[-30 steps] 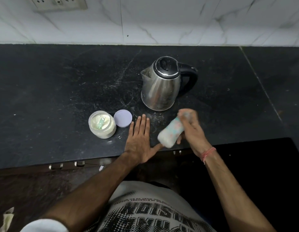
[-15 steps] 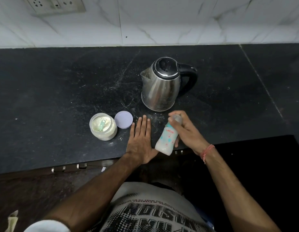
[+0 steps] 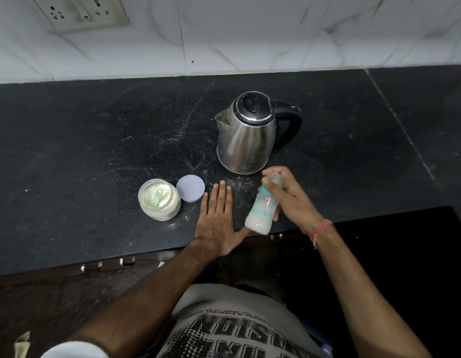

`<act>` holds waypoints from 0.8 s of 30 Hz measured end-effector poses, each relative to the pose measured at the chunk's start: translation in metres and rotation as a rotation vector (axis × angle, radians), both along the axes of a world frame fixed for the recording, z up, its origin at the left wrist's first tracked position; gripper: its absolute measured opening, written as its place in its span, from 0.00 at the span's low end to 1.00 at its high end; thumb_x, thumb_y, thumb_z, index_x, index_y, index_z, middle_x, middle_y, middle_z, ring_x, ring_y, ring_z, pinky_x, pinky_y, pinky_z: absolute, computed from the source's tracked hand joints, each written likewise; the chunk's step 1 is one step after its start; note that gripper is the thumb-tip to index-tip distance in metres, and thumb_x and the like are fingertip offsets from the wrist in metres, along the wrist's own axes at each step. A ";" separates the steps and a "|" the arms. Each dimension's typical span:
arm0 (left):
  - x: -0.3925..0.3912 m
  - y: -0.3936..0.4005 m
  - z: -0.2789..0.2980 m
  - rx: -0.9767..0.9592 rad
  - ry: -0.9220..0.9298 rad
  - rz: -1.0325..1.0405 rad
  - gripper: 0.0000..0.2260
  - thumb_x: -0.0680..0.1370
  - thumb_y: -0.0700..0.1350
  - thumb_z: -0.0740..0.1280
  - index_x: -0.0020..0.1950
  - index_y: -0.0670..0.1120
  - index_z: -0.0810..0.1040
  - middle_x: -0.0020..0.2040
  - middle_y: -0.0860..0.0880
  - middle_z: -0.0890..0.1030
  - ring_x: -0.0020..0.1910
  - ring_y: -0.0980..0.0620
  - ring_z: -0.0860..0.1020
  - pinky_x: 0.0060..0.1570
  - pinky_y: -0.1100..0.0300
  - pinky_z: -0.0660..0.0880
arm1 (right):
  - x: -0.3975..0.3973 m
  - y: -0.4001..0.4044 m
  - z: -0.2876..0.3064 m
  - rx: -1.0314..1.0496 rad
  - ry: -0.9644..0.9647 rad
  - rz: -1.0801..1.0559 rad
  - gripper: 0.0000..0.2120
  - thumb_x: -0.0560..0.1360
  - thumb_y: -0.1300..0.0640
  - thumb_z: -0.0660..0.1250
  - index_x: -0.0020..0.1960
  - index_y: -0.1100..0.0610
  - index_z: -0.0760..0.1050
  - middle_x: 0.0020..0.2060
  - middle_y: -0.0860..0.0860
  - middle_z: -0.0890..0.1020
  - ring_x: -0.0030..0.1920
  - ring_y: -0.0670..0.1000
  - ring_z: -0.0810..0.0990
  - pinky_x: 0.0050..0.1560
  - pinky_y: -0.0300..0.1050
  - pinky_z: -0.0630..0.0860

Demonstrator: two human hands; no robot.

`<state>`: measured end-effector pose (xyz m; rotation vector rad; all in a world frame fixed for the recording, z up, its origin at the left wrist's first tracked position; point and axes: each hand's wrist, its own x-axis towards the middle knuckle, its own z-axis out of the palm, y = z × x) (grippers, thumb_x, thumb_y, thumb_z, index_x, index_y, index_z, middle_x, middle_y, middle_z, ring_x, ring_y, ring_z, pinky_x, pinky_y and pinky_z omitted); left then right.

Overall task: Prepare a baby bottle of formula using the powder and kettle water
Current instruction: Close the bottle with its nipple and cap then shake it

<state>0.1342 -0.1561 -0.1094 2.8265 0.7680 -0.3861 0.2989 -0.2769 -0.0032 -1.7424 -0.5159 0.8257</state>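
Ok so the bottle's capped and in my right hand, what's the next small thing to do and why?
Probably give it a few more shakes. The right hand grips the baby bottle tilted above the counter, and white liquid sits pooled at its base, so the mix may not be even yet. The left hand lies flat on the counter, steadying you.

Left hand [image 3: 217, 223] flat, palm down, fingers extended together; right hand [image 3: 292, 200] closed in grip, forearm angled inward.
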 end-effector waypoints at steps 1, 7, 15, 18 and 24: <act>0.001 0.000 0.000 0.011 -0.011 0.009 0.58 0.76 0.82 0.37 0.91 0.40 0.35 0.91 0.39 0.32 0.91 0.41 0.34 0.89 0.39 0.38 | 0.001 0.001 0.003 0.037 0.028 -0.123 0.08 0.87 0.50 0.67 0.66 0.45 0.75 0.54 0.58 0.82 0.42 0.51 0.85 0.28 0.46 0.77; 0.000 0.001 0.001 0.009 -0.011 0.001 0.57 0.76 0.82 0.36 0.90 0.40 0.34 0.90 0.40 0.32 0.91 0.41 0.33 0.89 0.39 0.38 | -0.003 0.006 0.002 0.092 0.085 -0.148 0.09 0.88 0.52 0.66 0.67 0.48 0.75 0.54 0.60 0.84 0.42 0.52 0.84 0.27 0.45 0.76; 0.001 -0.001 0.002 0.008 -0.021 0.017 0.57 0.77 0.83 0.34 0.91 0.40 0.34 0.91 0.40 0.33 0.91 0.41 0.34 0.89 0.39 0.38 | 0.018 0.003 0.002 0.079 0.175 -0.126 0.11 0.85 0.48 0.68 0.67 0.47 0.76 0.56 0.59 0.84 0.46 0.55 0.84 0.27 0.45 0.75; 0.000 -0.001 0.001 0.016 -0.008 0.010 0.57 0.78 0.83 0.39 0.90 0.40 0.34 0.90 0.40 0.31 0.90 0.41 0.33 0.88 0.39 0.37 | 0.026 0.006 0.000 -0.004 0.145 -0.118 0.17 0.80 0.42 0.69 0.66 0.44 0.76 0.59 0.60 0.82 0.46 0.55 0.83 0.28 0.46 0.76; 0.000 -0.002 0.000 0.023 -0.028 0.017 0.57 0.78 0.83 0.37 0.91 0.40 0.36 0.91 0.40 0.33 0.91 0.41 0.34 0.88 0.39 0.38 | 0.017 0.006 -0.014 0.023 0.096 -0.229 0.09 0.87 0.50 0.66 0.66 0.46 0.75 0.55 0.60 0.83 0.44 0.52 0.83 0.28 0.43 0.76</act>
